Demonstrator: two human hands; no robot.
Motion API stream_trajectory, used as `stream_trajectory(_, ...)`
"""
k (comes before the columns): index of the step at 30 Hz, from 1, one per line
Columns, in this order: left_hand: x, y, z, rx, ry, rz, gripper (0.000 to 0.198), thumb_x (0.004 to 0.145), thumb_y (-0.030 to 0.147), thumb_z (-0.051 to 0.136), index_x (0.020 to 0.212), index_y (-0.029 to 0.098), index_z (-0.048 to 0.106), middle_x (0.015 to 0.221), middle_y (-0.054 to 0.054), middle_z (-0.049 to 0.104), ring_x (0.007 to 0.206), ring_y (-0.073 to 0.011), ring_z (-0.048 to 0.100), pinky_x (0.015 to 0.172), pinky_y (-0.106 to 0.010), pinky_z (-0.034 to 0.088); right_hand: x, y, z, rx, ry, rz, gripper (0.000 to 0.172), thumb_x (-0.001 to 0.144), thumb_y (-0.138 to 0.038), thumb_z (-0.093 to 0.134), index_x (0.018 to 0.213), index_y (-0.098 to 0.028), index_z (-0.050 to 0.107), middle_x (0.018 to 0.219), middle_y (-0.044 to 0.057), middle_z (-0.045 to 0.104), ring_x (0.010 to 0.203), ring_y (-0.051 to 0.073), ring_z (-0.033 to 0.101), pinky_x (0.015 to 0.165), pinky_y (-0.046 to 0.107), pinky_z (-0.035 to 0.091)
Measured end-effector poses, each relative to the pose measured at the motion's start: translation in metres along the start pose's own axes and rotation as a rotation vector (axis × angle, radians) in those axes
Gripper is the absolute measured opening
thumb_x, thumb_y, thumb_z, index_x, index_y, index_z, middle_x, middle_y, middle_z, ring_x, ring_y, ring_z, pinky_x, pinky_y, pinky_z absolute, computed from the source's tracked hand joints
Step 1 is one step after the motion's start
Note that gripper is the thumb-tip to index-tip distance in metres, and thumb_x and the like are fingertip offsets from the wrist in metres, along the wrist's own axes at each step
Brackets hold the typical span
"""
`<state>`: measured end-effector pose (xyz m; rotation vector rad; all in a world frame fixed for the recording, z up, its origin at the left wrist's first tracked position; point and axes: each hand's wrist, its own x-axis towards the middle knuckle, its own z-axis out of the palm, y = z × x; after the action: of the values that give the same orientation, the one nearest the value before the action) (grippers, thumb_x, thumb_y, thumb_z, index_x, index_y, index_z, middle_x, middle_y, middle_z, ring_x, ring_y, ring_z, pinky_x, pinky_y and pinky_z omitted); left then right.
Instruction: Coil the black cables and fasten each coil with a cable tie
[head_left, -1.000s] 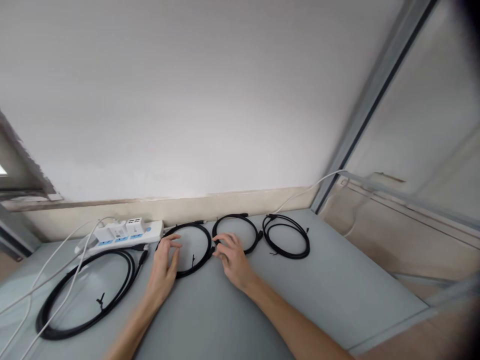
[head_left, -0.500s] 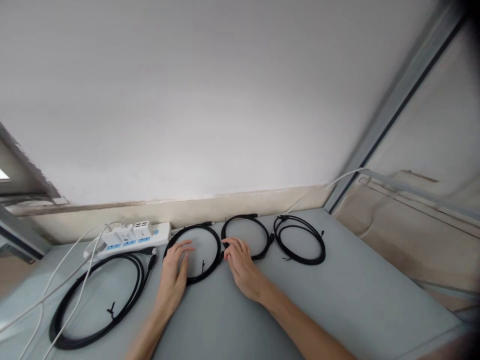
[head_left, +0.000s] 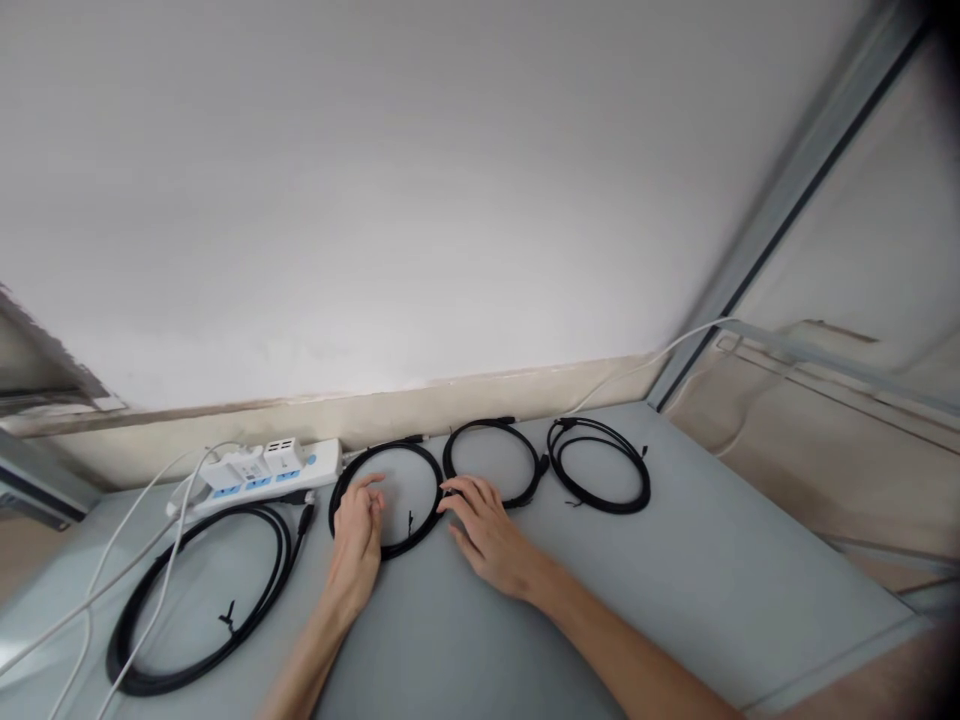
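Four loops would be too exact, so several coiled black cables lie in a row on the grey table. My left hand [head_left: 358, 535] curls over the left side of the second coiled cable from the left [head_left: 429, 478], its fingers bent inward over the loop. At the same coil's right side is my right hand [head_left: 484, 530], palm down, thumb apart from the stretched fingers. Its fingertips reach the spot where this coil meets the neighbouring coiled cable [head_left: 491, 423]; contact there is partly hidden. A small black tie [head_left: 410, 524] sticks up inside the loop between my hands.
A larger coiled black cable [head_left: 142, 683] lies at the left, crossed by white cords [head_left: 169, 580]. Behind it stands a white power strip [head_left: 324, 462] with plugged-in adapters. Another coiled black cable [head_left: 637, 500] lies at the right. The wall [head_left: 450, 200] rises behind the table [head_left: 480, 660].
My left thumb has drawn closer to its fingers. My right fingers have straightened and moved slightly left, with the thumb apart. The coils look nearly unmoved; the view has shifted a little.
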<state>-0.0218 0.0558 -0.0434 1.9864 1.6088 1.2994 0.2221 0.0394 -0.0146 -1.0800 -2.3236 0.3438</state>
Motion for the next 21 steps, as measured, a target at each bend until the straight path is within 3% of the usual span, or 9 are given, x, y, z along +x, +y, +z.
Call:
stream_trajectory(6, -0.005, 0.007, -0.008, 0.011, 0.051, 0.081, 0.020, 0.102, 0.035, 0.041, 0.104, 0.024, 0.058, 0.136, -0.010, 0.057, 0.129, -0.0276, 0.051, 0.111, -0.053, 0.038, -0.001, 0.004, 0.001, -0.025, 0.089, 0.032, 0.032, 0.098, -0.010, 0.046, 0.124, -0.025, 0.055, 0.138, 0.009, 0.054, 0.133, 0.027, 0.044, 0.114, 0.051, 0.039)
stream_trajectory(16, -0.008, 0.014, -0.012, 0.062, 0.085, 0.150, 0.018, 0.099, 0.029, 0.047, 0.103, 0.023, 0.064, 0.131, -0.009, 0.060, 0.123, -0.0280, 0.056, 0.106, -0.051, 0.043, 0.003, 0.012, 0.006, -0.049, 0.229, 0.161, 0.037, 0.096, -0.008, 0.046, 0.129, -0.022, 0.054, 0.126, 0.009, 0.060, 0.120, 0.027, 0.051, 0.106, 0.047, 0.044)
stream_trajectory(21, -0.010, 0.012, -0.015, 0.080, 0.052, 0.189, 0.020, 0.099, 0.027, 0.047, 0.094, 0.023, 0.066, 0.129, -0.008, 0.061, 0.121, -0.0277, 0.056, 0.104, -0.050, 0.044, 0.001, 0.014, 0.010, -0.130, 0.208, 0.211, 0.039, 0.095, -0.017, 0.056, 0.134, -0.019, 0.051, 0.124, 0.012, 0.062, 0.118, 0.030, 0.054, 0.104, 0.049, 0.045)
